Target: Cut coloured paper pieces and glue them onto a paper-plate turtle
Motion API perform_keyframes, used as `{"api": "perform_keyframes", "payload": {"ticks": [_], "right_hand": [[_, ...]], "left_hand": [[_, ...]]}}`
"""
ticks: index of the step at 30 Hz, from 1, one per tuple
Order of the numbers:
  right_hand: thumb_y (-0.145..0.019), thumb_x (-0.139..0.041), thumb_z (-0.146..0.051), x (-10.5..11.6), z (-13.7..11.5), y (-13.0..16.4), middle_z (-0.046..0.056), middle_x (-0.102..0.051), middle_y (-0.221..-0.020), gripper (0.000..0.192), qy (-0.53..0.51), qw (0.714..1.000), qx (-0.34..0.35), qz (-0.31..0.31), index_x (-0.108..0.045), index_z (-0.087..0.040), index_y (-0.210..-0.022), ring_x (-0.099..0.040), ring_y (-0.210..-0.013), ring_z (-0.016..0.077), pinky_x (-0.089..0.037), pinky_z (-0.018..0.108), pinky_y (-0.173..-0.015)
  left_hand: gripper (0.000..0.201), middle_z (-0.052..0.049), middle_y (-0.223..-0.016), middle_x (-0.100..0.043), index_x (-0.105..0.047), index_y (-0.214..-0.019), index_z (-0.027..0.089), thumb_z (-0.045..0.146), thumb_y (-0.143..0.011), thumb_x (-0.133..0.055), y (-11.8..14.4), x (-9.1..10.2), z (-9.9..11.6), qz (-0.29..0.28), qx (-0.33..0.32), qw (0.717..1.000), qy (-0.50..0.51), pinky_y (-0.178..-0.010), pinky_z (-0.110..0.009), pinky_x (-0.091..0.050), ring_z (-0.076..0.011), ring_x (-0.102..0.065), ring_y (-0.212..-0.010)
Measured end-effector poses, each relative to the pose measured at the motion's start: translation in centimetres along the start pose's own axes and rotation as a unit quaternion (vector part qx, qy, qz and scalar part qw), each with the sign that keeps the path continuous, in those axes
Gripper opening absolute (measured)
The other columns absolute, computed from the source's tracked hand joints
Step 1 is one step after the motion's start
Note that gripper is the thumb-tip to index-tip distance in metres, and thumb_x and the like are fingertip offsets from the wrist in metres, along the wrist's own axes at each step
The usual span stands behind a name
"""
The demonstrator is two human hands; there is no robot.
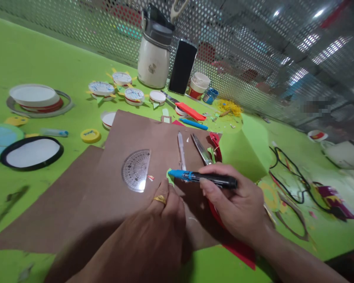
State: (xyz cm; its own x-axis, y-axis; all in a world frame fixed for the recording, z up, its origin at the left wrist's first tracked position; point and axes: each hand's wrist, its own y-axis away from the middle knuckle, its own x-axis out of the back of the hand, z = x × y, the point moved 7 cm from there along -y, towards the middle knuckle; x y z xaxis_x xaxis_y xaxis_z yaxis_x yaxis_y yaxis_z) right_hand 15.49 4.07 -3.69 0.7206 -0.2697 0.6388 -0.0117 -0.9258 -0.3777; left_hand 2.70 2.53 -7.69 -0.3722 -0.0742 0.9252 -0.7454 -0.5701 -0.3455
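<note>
My right hand (pixel 238 204) grips a blue-and-black marker (pixel 215 179) between thumb and fingers, its blue end pointing left. That end meets a small green paper piece (pixel 170 177) on the brown cardboard (pixel 112 200). Fingers together, my left hand (pixel 159 228), with a gold ring, presses the paper piece down; part of it is hidden under the fingertips. Left of the marker's end lies a clear protractor (pixel 136 169). Just beyond the marker are a clear pen (pixel 181 149) and scissors (pixel 201 149) with red handles.
A white bottle (pixel 153 59), a phone (pixel 183 67) and paint pots stand by the perforated screen. Several decorated white discs (pixel 134 95) and a red cutter (pixel 190 111) lie behind the cardboard. Green paper (pixel 244 149) rises at right, with a black cord (pixel 301 177) beyond.
</note>
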Motion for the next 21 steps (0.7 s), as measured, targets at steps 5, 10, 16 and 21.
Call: {"api": "perform_keyframes", "payload": {"ticks": [5,10,16,21], "right_hand": [[-0.082,-0.063,-0.016,0.0,-0.1,-0.1,-0.006,-0.067,-0.083,0.011,0.003,1.000,0.001,0.001,-0.064,-0.023,-0.091,-0.062,-0.072,0.0057,-0.048,0.014,-0.070],[-0.082,-0.063,-0.017,-0.1,-0.1,-0.2,-0.005,-0.067,-0.083,0.011,0.002,1.000,-0.002,-0.002,-0.064,-0.022,-0.092,-0.062,-0.071,0.0058,-0.048,0.014,-0.068],[-0.081,-0.064,-0.014,0.2,-0.3,0.1,-0.005,-0.068,-0.084,0.013,-0.008,1.000,0.012,0.015,-0.064,-0.022,-0.091,-0.062,-0.075,0.0059,-0.047,0.013,-0.071],[-0.080,-0.065,-0.013,0.8,-0.3,0.2,-0.007,-0.066,-0.081,0.016,-0.010,0.998,0.009,0.054,-0.064,-0.023,-0.091,-0.059,-0.064,0.0041,-0.047,0.012,-0.064]], "left_hand": [[0.040,-0.016,-0.113,-0.068,-0.064,-0.116,0.008,0.016,-0.082,-0.044,0.0,0.1,-0.1,0.014,-0.006,1.000,-0.002,-0.086,-0.032,-0.048,-0.0233,-0.061,-0.100],[0.044,-0.015,-0.118,-0.065,-0.061,-0.119,0.009,0.010,-0.080,-0.041,0.0,0.1,-0.1,0.016,0.009,1.000,-0.019,-0.089,-0.033,-0.048,-0.0217,-0.062,-0.099],[0.044,-0.014,-0.122,-0.062,-0.056,-0.124,0.009,0.012,-0.082,-0.042,0.6,-0.8,0.2,0.021,0.014,0.999,-0.030,-0.095,-0.036,-0.045,-0.0240,-0.056,-0.112],[0.044,-0.017,-0.123,-0.059,-0.053,-0.126,0.006,0.014,-0.083,-0.045,1.0,-1.0,-0.1,0.039,0.016,0.999,-0.029,-0.091,-0.036,-0.048,-0.0255,-0.057,-0.110]]}}
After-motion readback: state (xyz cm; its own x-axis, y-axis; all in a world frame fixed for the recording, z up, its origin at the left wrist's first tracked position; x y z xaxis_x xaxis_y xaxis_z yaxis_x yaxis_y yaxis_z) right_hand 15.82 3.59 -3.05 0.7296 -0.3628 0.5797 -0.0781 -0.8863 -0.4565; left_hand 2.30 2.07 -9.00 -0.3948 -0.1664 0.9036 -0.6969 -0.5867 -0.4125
